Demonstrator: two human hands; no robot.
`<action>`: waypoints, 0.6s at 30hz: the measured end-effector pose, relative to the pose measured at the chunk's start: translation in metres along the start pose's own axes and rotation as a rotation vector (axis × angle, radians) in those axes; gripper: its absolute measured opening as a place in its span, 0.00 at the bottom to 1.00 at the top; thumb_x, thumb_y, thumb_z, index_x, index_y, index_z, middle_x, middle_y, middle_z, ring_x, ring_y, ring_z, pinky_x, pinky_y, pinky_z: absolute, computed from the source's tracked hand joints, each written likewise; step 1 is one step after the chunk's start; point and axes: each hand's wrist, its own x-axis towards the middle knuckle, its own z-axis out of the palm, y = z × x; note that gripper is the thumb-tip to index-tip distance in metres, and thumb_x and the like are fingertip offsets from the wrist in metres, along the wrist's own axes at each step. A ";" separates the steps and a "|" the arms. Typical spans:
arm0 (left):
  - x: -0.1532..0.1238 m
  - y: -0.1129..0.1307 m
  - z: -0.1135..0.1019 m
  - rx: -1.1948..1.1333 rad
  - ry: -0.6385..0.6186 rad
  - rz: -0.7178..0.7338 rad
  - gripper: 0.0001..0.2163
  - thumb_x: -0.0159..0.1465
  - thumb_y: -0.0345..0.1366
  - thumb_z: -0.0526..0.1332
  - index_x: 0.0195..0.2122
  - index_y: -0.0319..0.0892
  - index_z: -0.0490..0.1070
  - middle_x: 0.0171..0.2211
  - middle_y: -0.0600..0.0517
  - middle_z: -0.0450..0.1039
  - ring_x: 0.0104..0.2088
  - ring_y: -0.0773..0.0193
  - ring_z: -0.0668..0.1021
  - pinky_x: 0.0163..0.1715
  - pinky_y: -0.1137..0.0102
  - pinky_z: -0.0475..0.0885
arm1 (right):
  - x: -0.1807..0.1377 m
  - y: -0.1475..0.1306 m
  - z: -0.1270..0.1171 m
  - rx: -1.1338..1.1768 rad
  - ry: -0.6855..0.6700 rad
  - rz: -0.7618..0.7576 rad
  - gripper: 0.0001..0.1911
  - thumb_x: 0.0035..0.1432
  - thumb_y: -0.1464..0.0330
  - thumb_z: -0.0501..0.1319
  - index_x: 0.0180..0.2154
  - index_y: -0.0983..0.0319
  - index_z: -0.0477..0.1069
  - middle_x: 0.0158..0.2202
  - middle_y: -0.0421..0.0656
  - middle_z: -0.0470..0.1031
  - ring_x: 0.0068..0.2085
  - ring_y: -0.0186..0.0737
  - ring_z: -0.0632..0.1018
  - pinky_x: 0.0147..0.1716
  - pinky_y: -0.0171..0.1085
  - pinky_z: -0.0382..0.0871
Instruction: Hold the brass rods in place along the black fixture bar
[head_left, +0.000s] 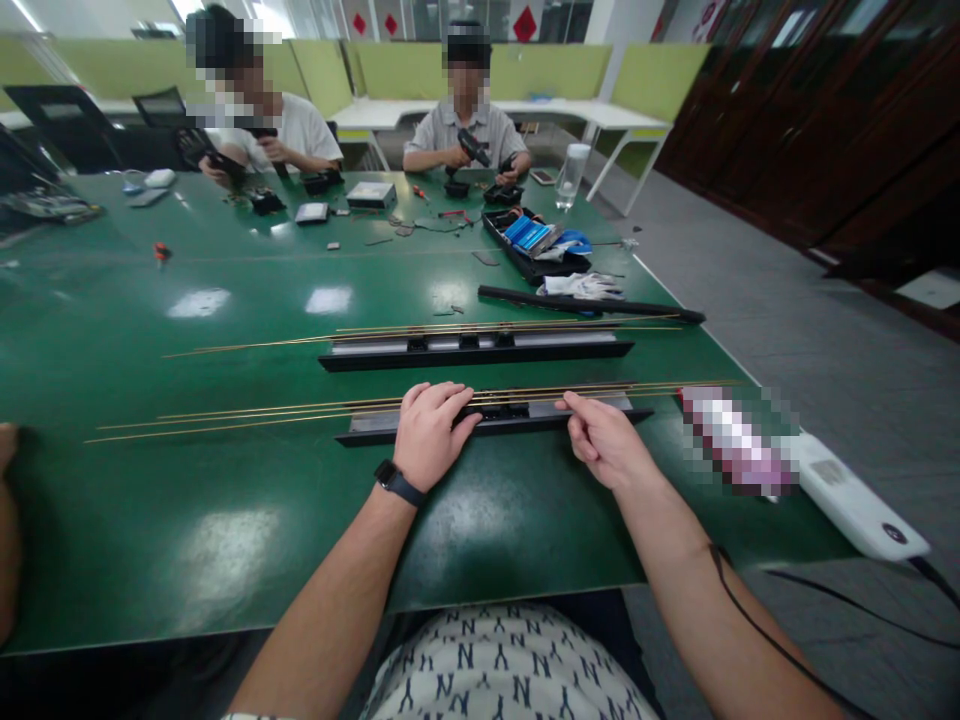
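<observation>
A long black rail-like frame [367, 430] with a grey inner channel lies across the green table before me. Several thin brass-coloured rods [247, 412] run lengthwise over it and stick out past both ends. My left hand [433, 430], wearing a dark watch, is wrapped over the frame left of its middle, thumb in front and fingers across the rods. Black blocks [510, 411] sit in the channel between my hands. My right hand [600, 435] is at the frame's right part, index finger and thumb close together by the rods, other fingers curled; what they pinch is unclear.
A second similar frame [480, 355] with rods lies behind. Beyond are a black bar [637, 306], white gloves [581, 286] and a black tray [517, 250]. A white device [847, 490] with a cable is at right. Two people sit opposite; another person's arm [7, 540] is at left.
</observation>
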 end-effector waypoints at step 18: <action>0.000 -0.001 0.001 0.002 0.003 0.000 0.13 0.68 0.41 0.65 0.52 0.47 0.76 0.52 0.48 0.80 0.54 0.55 0.79 0.61 0.53 0.65 | -0.001 0.005 0.012 -0.030 -0.071 -0.004 0.21 0.51 0.55 0.73 0.35 0.65 0.76 0.15 0.35 0.69 0.10 0.24 0.57 0.09 0.26 0.43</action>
